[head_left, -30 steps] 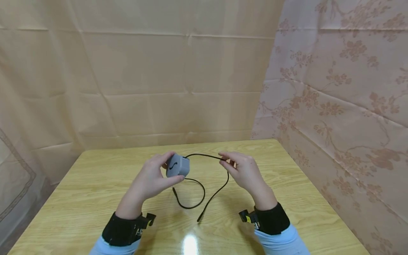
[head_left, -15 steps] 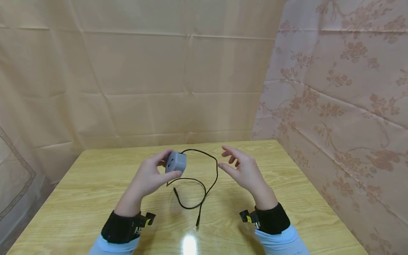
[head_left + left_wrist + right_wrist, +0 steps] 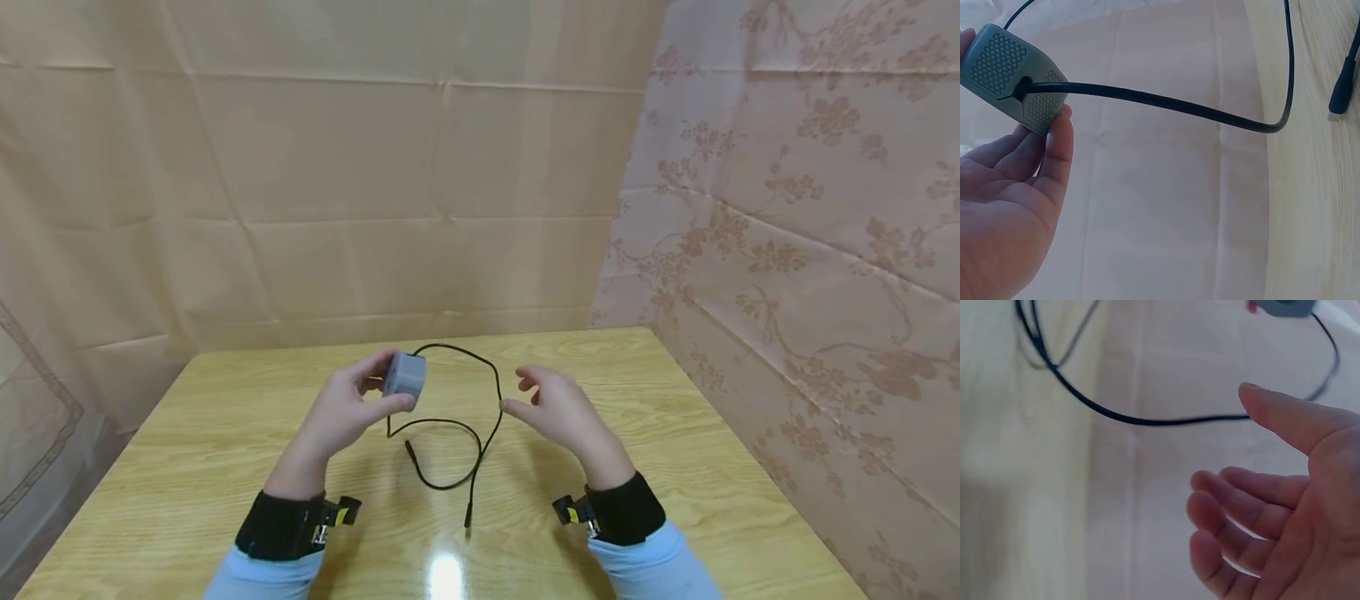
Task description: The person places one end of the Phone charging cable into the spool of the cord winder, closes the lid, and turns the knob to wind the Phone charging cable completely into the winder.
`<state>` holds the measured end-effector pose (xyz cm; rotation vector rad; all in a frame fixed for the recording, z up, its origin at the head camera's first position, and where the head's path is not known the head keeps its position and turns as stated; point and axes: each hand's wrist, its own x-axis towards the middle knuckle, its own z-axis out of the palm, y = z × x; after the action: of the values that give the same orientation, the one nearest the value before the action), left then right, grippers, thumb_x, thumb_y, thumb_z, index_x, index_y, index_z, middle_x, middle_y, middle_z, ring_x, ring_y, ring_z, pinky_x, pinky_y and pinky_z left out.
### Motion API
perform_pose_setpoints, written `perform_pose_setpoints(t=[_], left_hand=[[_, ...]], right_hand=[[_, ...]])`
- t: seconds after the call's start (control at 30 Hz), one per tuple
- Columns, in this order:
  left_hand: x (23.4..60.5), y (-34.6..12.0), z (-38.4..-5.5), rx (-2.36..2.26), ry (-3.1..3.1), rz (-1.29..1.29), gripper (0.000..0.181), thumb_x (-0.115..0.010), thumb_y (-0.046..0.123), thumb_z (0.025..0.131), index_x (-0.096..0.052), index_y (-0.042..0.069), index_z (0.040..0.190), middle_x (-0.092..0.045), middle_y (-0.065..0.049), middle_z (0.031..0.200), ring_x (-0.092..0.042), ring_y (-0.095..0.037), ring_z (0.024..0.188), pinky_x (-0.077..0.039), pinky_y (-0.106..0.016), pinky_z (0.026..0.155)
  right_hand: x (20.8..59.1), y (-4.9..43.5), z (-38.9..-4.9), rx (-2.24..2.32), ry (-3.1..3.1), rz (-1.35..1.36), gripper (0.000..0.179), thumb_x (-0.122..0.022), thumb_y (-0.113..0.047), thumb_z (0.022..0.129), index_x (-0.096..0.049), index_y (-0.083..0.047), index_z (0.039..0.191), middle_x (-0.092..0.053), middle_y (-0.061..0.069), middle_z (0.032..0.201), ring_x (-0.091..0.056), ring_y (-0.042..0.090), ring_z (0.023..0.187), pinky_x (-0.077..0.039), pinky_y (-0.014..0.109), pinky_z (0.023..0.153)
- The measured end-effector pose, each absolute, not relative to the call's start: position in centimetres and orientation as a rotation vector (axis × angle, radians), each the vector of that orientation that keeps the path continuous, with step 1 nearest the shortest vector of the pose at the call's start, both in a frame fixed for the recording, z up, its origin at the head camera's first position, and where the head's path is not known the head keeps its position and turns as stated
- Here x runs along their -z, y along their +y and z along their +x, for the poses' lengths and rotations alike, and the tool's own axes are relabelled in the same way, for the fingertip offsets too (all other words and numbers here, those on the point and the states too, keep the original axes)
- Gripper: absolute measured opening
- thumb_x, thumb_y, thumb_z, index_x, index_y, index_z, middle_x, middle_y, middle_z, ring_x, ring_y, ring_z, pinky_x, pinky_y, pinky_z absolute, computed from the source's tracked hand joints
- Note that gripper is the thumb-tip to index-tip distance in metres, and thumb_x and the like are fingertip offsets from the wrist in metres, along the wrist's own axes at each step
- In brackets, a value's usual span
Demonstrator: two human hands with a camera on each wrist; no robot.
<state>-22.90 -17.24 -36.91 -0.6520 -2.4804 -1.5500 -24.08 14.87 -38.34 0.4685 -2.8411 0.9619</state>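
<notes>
My left hand (image 3: 341, 412) grips a small grey box (image 3: 405, 379) above the table, thumb on the near side and fingers behind. Seen from the left wrist, the box (image 3: 1007, 72) has textured faces and a slot from which a black cable (image 3: 1147, 97) comes out. In the head view that cable (image 3: 452, 346) arcs to the right and comes down to the wood, where both plug ends lie. My right hand (image 3: 558, 414) is bent loosely and holds nothing; its thumb tip (image 3: 1257, 400) overlaps the cable, and I cannot tell whether they touch.
One plug (image 3: 409, 450) lies below the box, the other plug (image 3: 468, 515) nearer the front of the wooden table (image 3: 225, 467). A beige curtain (image 3: 337, 208) hangs behind, and a floral cloth (image 3: 810, 250) borders the right side.
My right hand has let go of the cable, rising slightly, then lowering back toward it. My left hand has moved a little left with the box, and the cable loop has shifted left.
</notes>
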Motion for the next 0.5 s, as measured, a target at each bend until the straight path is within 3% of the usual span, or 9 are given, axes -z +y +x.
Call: perform_pose_setpoints(t=[0.13,0.23,0.33,0.5], left_hand=[[37.2,-17.5,-23.4,1.576,-2.481,-0.637,0.074,-0.083,0.024,0.087,-0.048,0.003,0.15,-0.063,-0.014,0.13,-0.062,-0.03,0.108,-0.051,-0.048,0.087],[37.3,-17.6,-23.6,1.591,-2.483,-0.617,0.074,-0.083,0.024,0.087,-0.048,0.004,0.15,-0.063,-0.014,0.13,-0.062,-0.031,0.107,-0.051,-0.046,0.085],[37.5,-17.7,-23.8,1.6,-2.483,-0.601,0.074,-0.082,0.026,0.088,-0.048,0.005,0.151,-0.063,-0.014,0.129,-0.061,-0.031,0.108,-0.052,-0.044,0.084],[37.6,-17.6,-24.1,1.597,-2.483,-0.579,0.074,-0.082,0.027,0.088,-0.048,0.004,0.15,-0.063,-0.015,0.13,-0.061,-0.031,0.108,-0.052,-0.043,0.084]], right_hand=[[39.6,13.6,-25.4,-0.906,-2.954,0.508,0.058,-0.078,-0.04,0.09,-0.064,-0.002,0.13,-0.07,0.009,0.109,-0.065,0.023,0.093,-0.054,0.041,0.08],[40.6,12.8,-26.6,-0.852,-3.025,0.572,0.042,-0.08,-0.04,0.088,-0.071,-0.003,0.105,-0.069,0.005,0.087,-0.062,0.018,0.077,-0.052,0.037,0.07],[41.6,12.2,-27.5,-0.833,-3.086,0.646,0.031,-0.081,-0.037,0.086,-0.069,-0.009,0.081,-0.061,-0.002,0.068,-0.054,0.013,0.061,-0.046,0.032,0.057],[43.2,11.1,-28.4,-0.754,-3.203,0.732,0.031,-0.081,-0.035,0.087,-0.071,-0.012,0.068,-0.044,-0.011,0.053,-0.038,0.008,0.049,-0.034,0.026,0.049]])
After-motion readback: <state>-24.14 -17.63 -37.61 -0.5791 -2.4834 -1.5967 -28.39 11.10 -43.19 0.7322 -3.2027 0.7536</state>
